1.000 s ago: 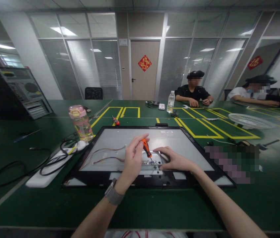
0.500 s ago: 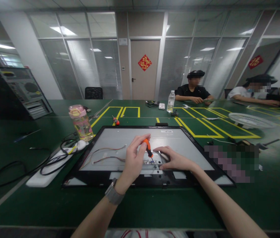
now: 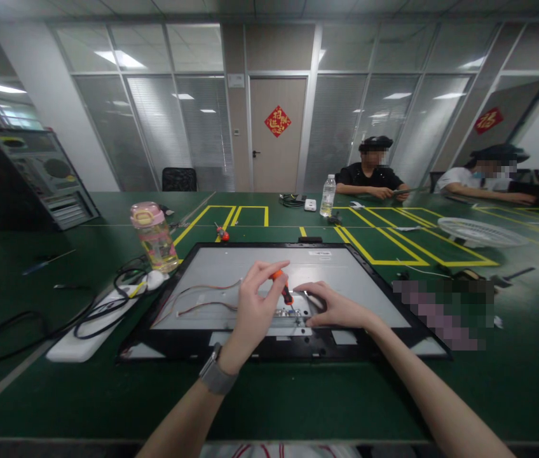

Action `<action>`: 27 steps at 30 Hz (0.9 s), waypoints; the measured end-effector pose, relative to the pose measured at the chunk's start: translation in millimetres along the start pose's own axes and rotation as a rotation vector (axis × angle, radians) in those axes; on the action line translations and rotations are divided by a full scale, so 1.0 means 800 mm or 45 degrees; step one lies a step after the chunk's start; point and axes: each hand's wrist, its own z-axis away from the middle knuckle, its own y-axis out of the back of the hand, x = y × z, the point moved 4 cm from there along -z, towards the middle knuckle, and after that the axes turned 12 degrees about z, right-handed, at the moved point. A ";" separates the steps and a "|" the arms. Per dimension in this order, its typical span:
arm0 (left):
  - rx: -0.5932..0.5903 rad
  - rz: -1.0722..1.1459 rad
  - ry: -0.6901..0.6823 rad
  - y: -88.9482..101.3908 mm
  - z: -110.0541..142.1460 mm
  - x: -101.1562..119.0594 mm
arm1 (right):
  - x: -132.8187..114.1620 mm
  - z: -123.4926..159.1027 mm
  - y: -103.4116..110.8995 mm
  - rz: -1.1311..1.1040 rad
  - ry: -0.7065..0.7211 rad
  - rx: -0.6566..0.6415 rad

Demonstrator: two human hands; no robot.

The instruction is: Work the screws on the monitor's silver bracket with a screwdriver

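My left hand (image 3: pixel 256 305) is closed around an orange and black screwdriver (image 3: pixel 287 292), its index finger stretched out past the handle. The screwdriver stands tilted, its tip down at a small metal bracket (image 3: pixel 293 313). On the other side of the bracket, my right hand (image 3: pixel 334 304) is curved with thumb and index finger apart, gripping the bracket's edges. Under both hands a flat display panel (image 3: pixel 360 275) lies with its grey metal back up, inside a black frame. Thin cables (image 3: pixel 200 306) run across its left side. The screw, if any, is too small to see.
Left of the panel are a white power strip (image 3: pixel 79 346) with black cords and a pink-lidded bottle (image 3: pixel 152 238). A computer case (image 3: pixel 67 178) stands far left. A clear water bottle (image 3: pixel 328 196) and a white round frame (image 3: pixel 479 232) stand beyond. Co-workers sit across the table.
My left hand and the screwdriver have turned slightly, and the index finger points more to the right. My right hand keeps its place on the bracket. The view has shifted a little.
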 end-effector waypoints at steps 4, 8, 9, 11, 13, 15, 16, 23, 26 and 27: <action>-0.046 0.038 0.041 -0.001 0.001 -0.002 | 0.001 -0.002 -0.001 0.005 -0.002 -0.001; -0.183 0.196 0.122 -0.008 0.002 -0.004 | 0.004 -0.002 -0.002 0.018 0.020 0.012; -0.187 0.182 0.106 -0.009 0.002 -0.004 | 0.004 -0.002 -0.003 0.017 0.026 0.015; -0.131 0.089 0.038 -0.008 0.002 -0.001 | 0.005 -0.002 -0.003 0.012 0.028 0.015; -0.068 -0.003 -0.020 -0.005 0.002 0.001 | 0.004 -0.001 -0.002 0.009 0.016 0.009; -0.076 0.017 -0.011 -0.005 0.002 0.001 | 0.002 -0.001 -0.001 0.015 0.003 0.000; -0.105 0.062 0.019 -0.006 0.003 0.000 | 0.001 0.000 -0.001 0.020 0.003 -0.001; -0.166 -0.012 0.052 -0.004 0.004 -0.005 | 0.003 -0.002 -0.003 0.023 0.016 0.010; -0.201 -0.036 0.010 -0.004 0.003 -0.005 | 0.003 -0.002 -0.003 0.020 0.006 0.010; -0.201 -0.025 0.012 -0.004 0.003 -0.006 | 0.003 -0.002 -0.002 0.015 0.001 0.009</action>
